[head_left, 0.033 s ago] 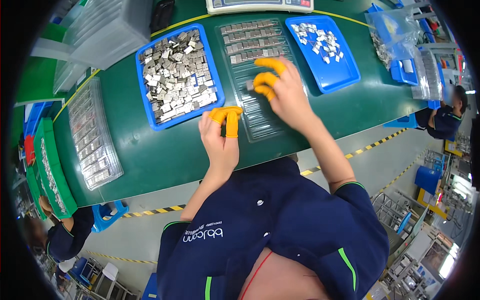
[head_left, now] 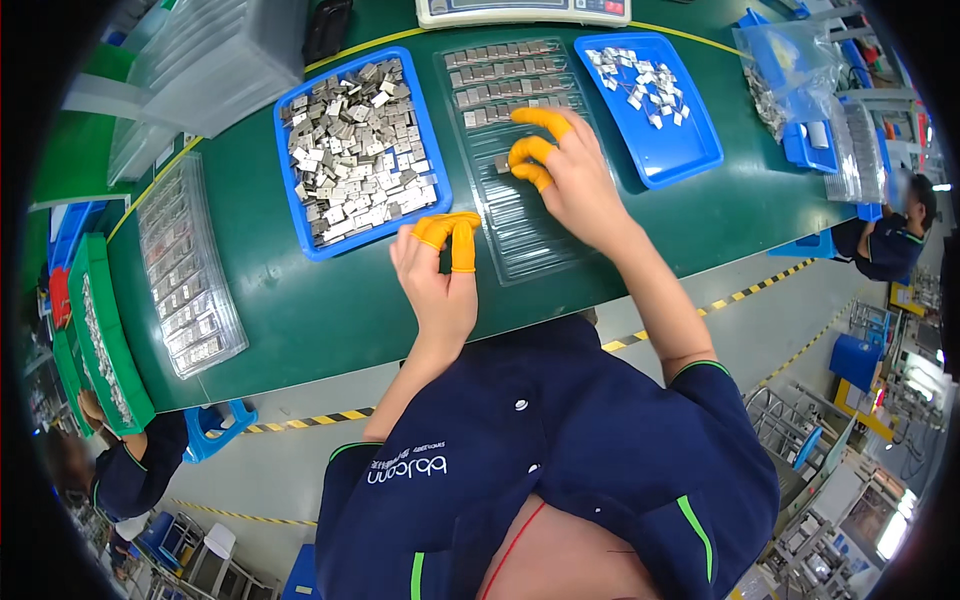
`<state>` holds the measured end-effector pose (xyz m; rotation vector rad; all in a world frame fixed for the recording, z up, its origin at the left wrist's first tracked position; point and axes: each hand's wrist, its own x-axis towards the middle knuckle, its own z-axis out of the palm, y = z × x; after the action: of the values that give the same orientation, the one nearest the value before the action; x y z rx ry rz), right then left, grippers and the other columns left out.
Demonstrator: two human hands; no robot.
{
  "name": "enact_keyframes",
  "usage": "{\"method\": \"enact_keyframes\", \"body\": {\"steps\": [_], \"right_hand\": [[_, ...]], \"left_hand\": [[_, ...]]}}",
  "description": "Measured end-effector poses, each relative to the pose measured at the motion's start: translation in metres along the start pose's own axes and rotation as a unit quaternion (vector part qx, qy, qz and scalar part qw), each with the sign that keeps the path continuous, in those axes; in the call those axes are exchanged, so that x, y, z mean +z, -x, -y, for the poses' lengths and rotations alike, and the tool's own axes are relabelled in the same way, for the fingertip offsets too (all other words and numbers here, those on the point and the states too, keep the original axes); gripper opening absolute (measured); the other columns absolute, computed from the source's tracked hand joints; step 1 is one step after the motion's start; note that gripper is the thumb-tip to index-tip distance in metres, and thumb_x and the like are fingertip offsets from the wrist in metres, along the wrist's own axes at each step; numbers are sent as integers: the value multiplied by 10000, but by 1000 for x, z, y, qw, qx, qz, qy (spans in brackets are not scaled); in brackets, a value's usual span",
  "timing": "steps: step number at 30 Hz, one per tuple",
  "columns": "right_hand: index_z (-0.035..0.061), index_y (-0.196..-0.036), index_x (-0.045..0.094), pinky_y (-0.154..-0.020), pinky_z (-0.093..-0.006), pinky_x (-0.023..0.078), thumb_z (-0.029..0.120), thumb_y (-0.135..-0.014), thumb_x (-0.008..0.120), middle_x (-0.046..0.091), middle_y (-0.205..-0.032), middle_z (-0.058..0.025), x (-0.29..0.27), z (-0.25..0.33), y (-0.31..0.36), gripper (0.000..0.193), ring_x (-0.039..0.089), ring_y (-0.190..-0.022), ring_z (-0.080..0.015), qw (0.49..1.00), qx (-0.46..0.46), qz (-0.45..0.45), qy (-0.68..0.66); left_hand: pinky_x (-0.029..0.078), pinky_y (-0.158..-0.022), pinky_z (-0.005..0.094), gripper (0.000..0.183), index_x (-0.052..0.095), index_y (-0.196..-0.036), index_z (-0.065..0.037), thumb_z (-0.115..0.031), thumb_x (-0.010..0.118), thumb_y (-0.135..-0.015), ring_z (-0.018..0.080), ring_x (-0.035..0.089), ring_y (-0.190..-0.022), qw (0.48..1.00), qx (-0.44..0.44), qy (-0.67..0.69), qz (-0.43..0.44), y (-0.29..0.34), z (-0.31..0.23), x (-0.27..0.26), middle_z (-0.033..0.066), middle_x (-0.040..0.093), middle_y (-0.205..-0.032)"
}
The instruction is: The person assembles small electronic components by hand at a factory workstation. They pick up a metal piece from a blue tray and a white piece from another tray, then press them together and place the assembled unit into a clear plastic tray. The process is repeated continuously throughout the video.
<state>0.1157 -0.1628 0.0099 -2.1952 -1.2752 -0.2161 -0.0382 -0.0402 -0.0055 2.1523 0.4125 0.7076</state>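
Note:
My right hand [head_left: 580, 190], in yellow finger cots, is over the clear ribbed tray [head_left: 520, 255]. Its thumb and forefinger pinch a small silver metal connector piece [head_left: 502, 163] low over the slots, while another finger stretches toward the filled rows [head_left: 512, 88] at the tray's far end. My left hand [head_left: 440, 285], also in yellow cots, is closed at the tray's left edge, thumb and forefinger pressed together. Whatever lies between those fingertips, if anything, is hidden. Beside it, a blue tray [head_left: 288, 190] is heaped with similar silver pieces.
On the right, a second blue tray [head_left: 660, 165] holds small white parts with leads. A filled clear tray [head_left: 190, 270] and a green bin [head_left: 125, 350] are on the left. A scale [head_left: 520, 10] stands at the far edge. Co-workers sit at both sides.
The pinched connector piece has shifted slightly farther up the tray with my right hand's fingers. My left hand has hardly moved.

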Motion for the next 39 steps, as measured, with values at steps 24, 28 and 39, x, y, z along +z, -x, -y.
{"method": "enact_keyframes", "body": {"steps": [24,28,39], "right_hand": [[54,-947,674,-877,-362,422,119,-781,657,632,-1035,-127,-37,-81,8,179,565,-967,-300,970,213,-112,27],[37,-996,652,-886,-372,414,130,-789,653,608,-1084,-139,-61,-114,35,227,532,-1017,-307,953,270,-78,113],[46,-1005,643,-837,-352,431,103,-760,674,623,-1024,-111,-33,-84,59,253,555,-939,-286,939,296,-147,91]], "left_hand": [[298,-811,374,274,686,-898,-64,-193,748,-664,221,494,-885,959,-6,-284,-15,-56,39,-37,54,606,-888],[303,-806,381,234,685,-787,-6,-160,750,-624,243,498,-871,944,-27,-330,20,-63,44,-29,95,586,-751],[339,-808,377,196,679,-825,-23,-130,717,-665,262,520,-857,952,-27,-306,17,-66,45,-21,106,609,-797]]}}
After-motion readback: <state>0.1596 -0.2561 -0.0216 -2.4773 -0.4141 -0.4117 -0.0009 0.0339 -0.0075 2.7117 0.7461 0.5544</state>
